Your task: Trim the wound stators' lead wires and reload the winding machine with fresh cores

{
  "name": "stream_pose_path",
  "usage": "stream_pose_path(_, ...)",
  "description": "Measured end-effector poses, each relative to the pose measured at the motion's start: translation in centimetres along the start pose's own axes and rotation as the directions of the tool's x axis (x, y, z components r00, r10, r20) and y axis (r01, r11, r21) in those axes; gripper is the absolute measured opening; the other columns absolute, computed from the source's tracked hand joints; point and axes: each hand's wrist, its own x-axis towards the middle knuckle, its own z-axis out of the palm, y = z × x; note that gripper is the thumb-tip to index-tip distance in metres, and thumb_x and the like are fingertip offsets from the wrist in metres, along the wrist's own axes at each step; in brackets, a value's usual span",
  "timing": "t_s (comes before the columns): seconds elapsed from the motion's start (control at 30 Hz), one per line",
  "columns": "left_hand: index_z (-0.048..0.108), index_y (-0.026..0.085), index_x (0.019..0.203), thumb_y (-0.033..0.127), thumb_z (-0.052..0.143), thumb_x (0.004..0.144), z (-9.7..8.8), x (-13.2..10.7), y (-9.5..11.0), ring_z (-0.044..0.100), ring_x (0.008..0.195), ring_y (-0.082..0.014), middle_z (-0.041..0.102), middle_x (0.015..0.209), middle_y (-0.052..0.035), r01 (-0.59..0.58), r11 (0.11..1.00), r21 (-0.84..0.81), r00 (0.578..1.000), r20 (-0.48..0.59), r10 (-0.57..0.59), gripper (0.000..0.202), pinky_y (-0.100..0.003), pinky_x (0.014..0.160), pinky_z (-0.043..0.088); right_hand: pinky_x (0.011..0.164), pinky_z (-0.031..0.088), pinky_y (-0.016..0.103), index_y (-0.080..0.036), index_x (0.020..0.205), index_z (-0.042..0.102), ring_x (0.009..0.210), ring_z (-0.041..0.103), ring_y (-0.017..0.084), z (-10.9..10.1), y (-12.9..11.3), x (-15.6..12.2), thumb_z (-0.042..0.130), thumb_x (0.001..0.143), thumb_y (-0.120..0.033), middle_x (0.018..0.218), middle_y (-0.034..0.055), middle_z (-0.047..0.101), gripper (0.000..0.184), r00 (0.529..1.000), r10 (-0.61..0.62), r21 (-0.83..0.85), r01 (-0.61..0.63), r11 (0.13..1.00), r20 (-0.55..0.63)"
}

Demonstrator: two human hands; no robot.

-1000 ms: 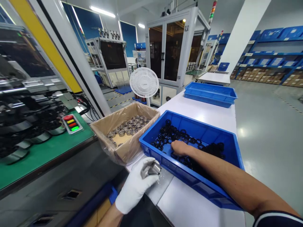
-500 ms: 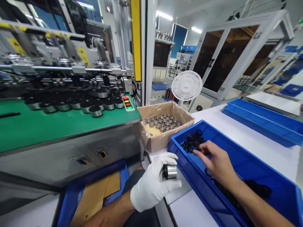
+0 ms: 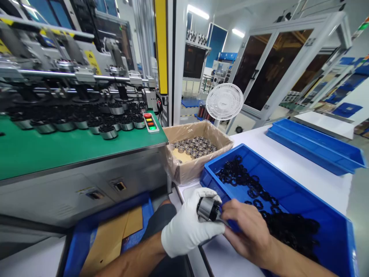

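My left hand (image 3: pixel 184 227), in a white glove, is wrapped around a stator core (image 3: pixel 205 208), a short silvery metal cylinder with black plastic at its ends. Against the core's right end sits a black plastic ring (image 3: pixel 215 211). Bare and with its fingers bent together, my right hand (image 3: pixel 249 229) pinches at that ring; its fingertips are partly hidden. Both hands meet just in front of a blue tray (image 3: pixel 276 169), where many loose black plastic rings (image 3: pixel 236 173) lie in a heap.
A lined cardboard box (image 3: pixel 187 175) of metal cores stands behind the tray. On the left, a green bench (image 3: pixel 72 150) carries rows of cores under a machine, with a button panel (image 3: pixel 151 123) at its corner. Nearby are a white fan (image 3: pixel 225 102) and stacked blue trays (image 3: pixel 314 148).
My right hand has come out of the blue tray to the stator core in my left hand. Black plastic now shows at the core's right end. The view has shifted slightly.
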Motion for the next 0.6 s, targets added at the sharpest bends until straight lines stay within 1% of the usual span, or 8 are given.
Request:
stream_pose_path(0.07,0.05,0.019,0.112,0.028,0.082,0.068,-0.27,-0.12,0.03,0.058,0.09,-0.0172,0.058,0.104,-0.0045,0.003,1.0,0.023,1.0,0.001,-0.003,0.055,-0.034,0.086,0.048,0.067,0.046,0.026,-0.012,0.109,0.054,0.086,0.058,0.017,-0.11,0.07,-0.11,0.061,0.085,-0.007,0.094,0.0096,0.06,0.026,0.999,0.015,-0.015,-0.016,1.0,-0.047)
stream_pose_path(0.13,0.049,0.02,0.113,0.03,0.084,0.066,-0.53,-0.34,-0.07,0.057,0.093,-0.0174,0.058,0.107,-0.0047,0.009,0.999,0.04,1.0,-0.013,-0.009,0.059,-0.033,0.088,0.047,0.074,0.05,0.029,-0.007,0.122,0.052,0.097,0.057,0.02,-0.17,0.11,-0.16,0.063,0.085,-0.009,0.105,0.0145,0.057,0.039,0.999,-0.001,-0.066,-0.002,0.998,-0.042)
stream_pose_path(0.2,0.047,0.02,0.116,0.032,0.086,0.064,-0.67,-0.5,-0.23,0.058,0.094,-0.0169,0.058,0.108,-0.0043,0.029,1.0,-0.013,1.0,0.003,-0.029,0.065,-0.032,0.087,0.047,0.079,0.051,0.032,-0.005,0.13,0.05,0.103,0.055,0.022,-0.2,0.11,-0.16,0.063,0.086,-0.011,0.111,0.0166,0.055,0.046,0.999,-0.044,-0.112,0.042,0.993,-0.02)
stream_pose_path(0.27,0.045,0.021,0.12,0.031,0.087,0.064,-0.66,-0.53,-0.35,0.059,0.093,-0.0159,0.058,0.109,-0.004,0.055,0.994,-0.099,0.998,0.044,-0.05,0.071,-0.031,0.086,0.048,0.082,0.052,0.033,-0.005,0.131,0.05,0.104,0.054,0.022,-0.2,0.08,-0.14,0.063,0.085,-0.008,0.111,0.0164,0.055,0.047,0.996,-0.087,-0.125,0.084,0.989,-0.02)
stream_pose_path(0.33,0.044,0.021,0.123,0.027,0.086,0.064,-0.53,-0.41,-0.37,0.06,0.093,-0.0159,0.059,0.11,-0.004,0.06,0.988,-0.143,0.996,0.075,-0.05,0.072,-0.031,0.087,0.049,0.083,0.052,0.035,-0.004,0.132,0.05,0.105,0.053,0.023,-0.14,0.03,-0.13,0.062,0.085,-0.004,0.112,0.0169,0.054,0.049,0.994,-0.111,-0.125,0.107,0.986,-0.021)
stream_pose_path(0.5,0.043,0.021,0.129,0.013,0.081,0.068,-0.38,-0.06,-0.21,0.063,0.097,-0.0176,0.06,0.111,-0.004,0.03,0.996,-0.089,0.998,0.062,-0.025,0.072,-0.034,0.091,0.05,0.084,0.052,0.037,-0.001,0.128,0.052,0.108,0.052,0.024,0.1,0.17,-0.22,0.058,0.085,0.0,0.113,0.0183,0.053,0.044,0.988,-0.152,-0.143,0.153,0.978,0.013)
stream_pose_path(0.6,0.04,0.022,0.134,0.009,0.077,0.068,-0.58,-0.11,0.01,0.062,0.1,-0.0182,0.06,0.115,-0.0047,0.028,0.999,-0.034,0.997,0.066,-0.026,0.077,-0.035,0.093,0.05,0.084,0.052,0.037,0.0,0.125,0.054,0.108,0.051,0.024,0.14,0.27,-0.21,0.055,0.086,0.0,0.114,0.0191,0.053,0.038,0.982,-0.186,-0.182,0.186,0.965,0.019)
